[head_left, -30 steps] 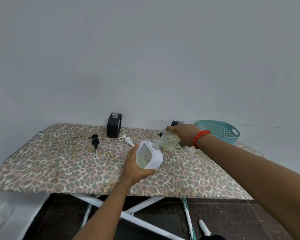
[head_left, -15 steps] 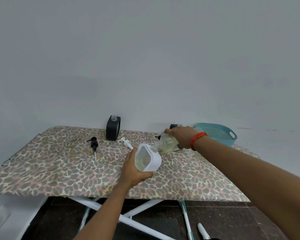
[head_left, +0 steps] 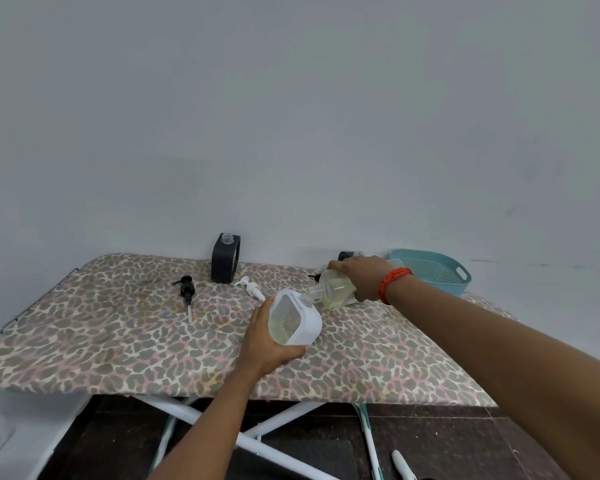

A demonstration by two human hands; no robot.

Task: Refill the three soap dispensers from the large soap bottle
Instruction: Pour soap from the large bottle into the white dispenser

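R hand round soap bottle, neck down-left to white dispenser in L hand grip.

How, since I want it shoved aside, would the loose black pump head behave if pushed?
The black pump head, small and plastic-looking, is probably light. Lying on its side, round-collared, it may roll or pivot. The fabric board cover likely resists sliding.

- I see a leopard-print surface standing on crossed white legs.
- A teal basket sits at its far right corner.
- I make out dark floor beneath.
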